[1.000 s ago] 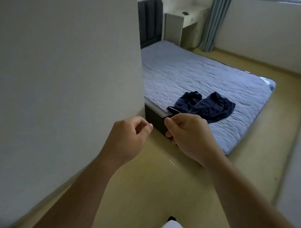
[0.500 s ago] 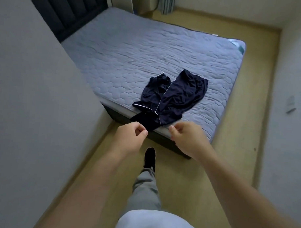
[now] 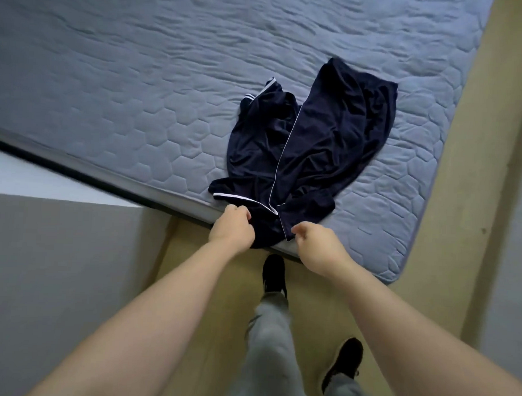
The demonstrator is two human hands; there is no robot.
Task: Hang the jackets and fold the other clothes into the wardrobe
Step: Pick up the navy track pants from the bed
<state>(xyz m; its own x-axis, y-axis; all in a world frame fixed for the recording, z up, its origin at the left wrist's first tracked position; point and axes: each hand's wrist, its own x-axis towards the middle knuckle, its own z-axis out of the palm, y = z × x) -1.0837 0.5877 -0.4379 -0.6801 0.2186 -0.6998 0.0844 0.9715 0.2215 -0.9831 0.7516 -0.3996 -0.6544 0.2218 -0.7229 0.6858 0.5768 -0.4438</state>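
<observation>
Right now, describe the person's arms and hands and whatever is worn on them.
The left hand and right hand are bare: no gloves, rings or watch visible. The left forearm and right forearm are uncovered, no sleeves in view. Lower down: grey trousers and black shoes.

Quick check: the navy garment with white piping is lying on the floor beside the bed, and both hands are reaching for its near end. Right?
Not the floor. The head view shows the navy garment lying on the grey quilted mattress, its near end hanging over the edge. The left hand and right hand are reaching for that near end, as you said.
</observation>
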